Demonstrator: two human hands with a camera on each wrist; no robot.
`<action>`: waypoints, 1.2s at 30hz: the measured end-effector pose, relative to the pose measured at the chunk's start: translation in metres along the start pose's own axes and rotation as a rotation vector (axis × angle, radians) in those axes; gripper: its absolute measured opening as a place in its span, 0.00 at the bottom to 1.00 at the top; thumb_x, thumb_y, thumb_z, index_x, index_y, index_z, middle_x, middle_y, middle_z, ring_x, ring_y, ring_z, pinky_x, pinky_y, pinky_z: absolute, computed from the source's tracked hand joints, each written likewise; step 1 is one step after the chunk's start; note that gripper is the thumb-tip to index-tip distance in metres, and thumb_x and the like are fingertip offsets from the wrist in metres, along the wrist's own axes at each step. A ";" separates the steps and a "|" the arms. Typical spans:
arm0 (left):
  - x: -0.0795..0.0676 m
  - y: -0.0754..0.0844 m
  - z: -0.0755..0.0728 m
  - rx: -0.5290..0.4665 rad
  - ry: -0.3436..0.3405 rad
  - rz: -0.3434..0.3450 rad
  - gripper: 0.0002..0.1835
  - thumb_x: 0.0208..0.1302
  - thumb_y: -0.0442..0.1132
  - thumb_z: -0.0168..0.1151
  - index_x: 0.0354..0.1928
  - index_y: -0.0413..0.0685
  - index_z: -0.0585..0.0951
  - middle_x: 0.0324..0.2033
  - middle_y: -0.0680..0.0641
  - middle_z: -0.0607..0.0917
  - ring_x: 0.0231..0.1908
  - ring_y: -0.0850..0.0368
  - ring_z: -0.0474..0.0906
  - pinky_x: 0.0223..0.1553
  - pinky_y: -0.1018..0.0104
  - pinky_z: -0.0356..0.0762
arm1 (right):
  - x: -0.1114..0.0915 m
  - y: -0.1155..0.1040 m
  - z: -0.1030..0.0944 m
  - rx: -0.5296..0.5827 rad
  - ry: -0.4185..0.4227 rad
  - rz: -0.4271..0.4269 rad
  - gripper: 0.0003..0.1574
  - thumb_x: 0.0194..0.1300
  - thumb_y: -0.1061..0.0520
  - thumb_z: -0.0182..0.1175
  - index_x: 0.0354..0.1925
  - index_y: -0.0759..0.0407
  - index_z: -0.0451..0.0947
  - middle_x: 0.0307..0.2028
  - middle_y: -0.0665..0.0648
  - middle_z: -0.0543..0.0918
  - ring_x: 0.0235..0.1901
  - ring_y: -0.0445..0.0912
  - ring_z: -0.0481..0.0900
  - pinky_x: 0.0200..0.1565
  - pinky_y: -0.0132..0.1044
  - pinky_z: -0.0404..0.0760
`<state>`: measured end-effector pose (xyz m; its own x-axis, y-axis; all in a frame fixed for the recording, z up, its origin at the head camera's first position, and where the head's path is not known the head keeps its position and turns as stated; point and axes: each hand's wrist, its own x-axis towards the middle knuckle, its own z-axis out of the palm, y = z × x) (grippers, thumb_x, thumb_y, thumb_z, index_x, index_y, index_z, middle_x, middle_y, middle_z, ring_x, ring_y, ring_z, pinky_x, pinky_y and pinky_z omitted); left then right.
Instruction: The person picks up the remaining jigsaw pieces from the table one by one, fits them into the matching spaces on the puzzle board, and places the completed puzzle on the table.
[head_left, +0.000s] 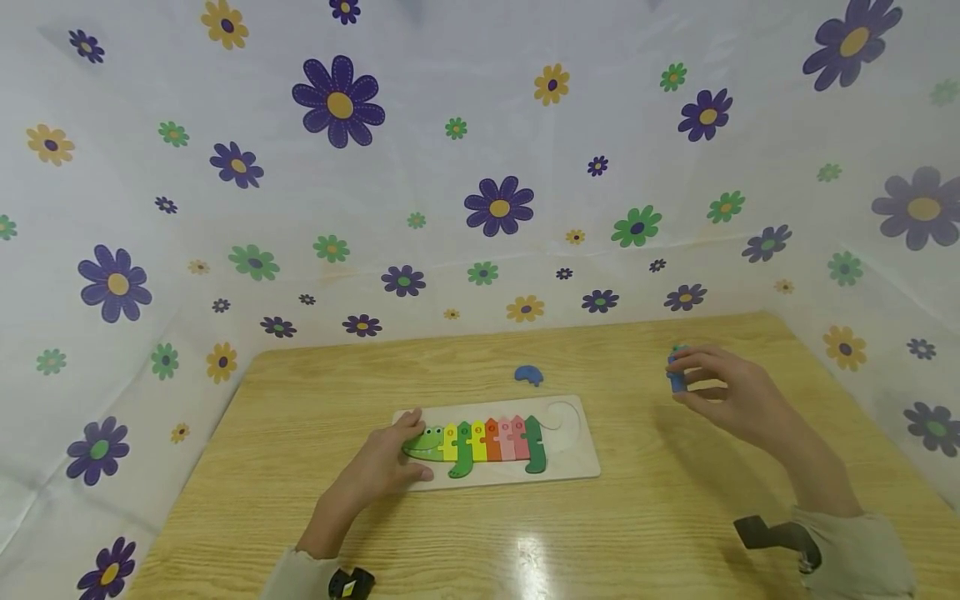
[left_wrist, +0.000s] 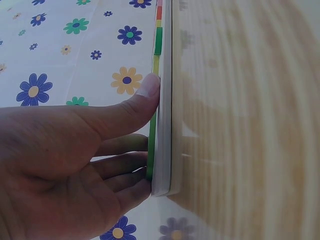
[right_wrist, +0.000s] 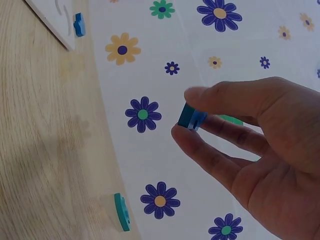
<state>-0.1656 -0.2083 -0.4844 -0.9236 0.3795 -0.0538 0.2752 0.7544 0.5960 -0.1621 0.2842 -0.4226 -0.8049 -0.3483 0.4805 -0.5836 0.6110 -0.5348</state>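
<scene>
A wooden crocodile puzzle board [head_left: 577,462] lies flat on the table, its green head piece [head_left: 425,447] at the left. Numbered body pieces in yellow, green, orange and pink sit side by side, and an unfilled curled tail outline shows at the right. My left hand [head_left: 382,461] rests on the board's left end, fingers toward the far edge and thumb [left_wrist: 150,87] near the front edge. Off to the right, my right hand [head_left: 738,396] pinches a small blue puzzle piece [head_left: 677,379] between thumb and fingertips, above the table; the fingers partly hide it [right_wrist: 186,116].
Another blue piece [head_left: 528,375] lies on the table behind the board. A teal piece [right_wrist: 121,212] lies near the table's edge in the right wrist view. Flower-printed white sheeting [head_left: 420,167] closes off the back and both sides of the wooden table [head_left: 315,383].
</scene>
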 end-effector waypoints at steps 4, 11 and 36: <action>0.000 0.000 0.000 0.005 0.000 -0.003 0.41 0.58 0.39 0.77 0.71 0.30 0.70 0.76 0.36 0.62 0.76 0.37 0.56 0.74 0.42 0.58 | 0.001 -0.002 0.001 -0.005 0.029 -0.009 0.24 0.52 0.77 0.73 0.47 0.62 0.84 0.53 0.63 0.83 0.40 0.39 0.86 0.38 0.24 0.85; 0.000 0.001 0.000 0.016 -0.002 -0.010 0.41 0.58 0.40 0.77 0.71 0.32 0.70 0.76 0.37 0.62 0.76 0.38 0.57 0.74 0.43 0.58 | 0.002 -0.005 0.000 -0.005 0.029 0.015 0.29 0.53 0.77 0.73 0.53 0.62 0.82 0.52 0.63 0.83 0.39 0.38 0.86 0.38 0.23 0.85; 0.002 -0.001 0.001 0.026 -0.004 -0.011 0.42 0.57 0.39 0.78 0.70 0.30 0.71 0.76 0.35 0.63 0.75 0.37 0.57 0.73 0.42 0.60 | 0.000 -0.004 -0.002 0.003 0.044 0.003 0.25 0.54 0.77 0.72 0.48 0.60 0.84 0.54 0.56 0.81 0.40 0.35 0.85 0.39 0.24 0.85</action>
<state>-0.1678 -0.2077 -0.4864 -0.9258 0.3728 -0.0634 0.2716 0.7721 0.5745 -0.1597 0.2831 -0.4186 -0.8011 -0.3152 0.5088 -0.5817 0.6100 -0.5381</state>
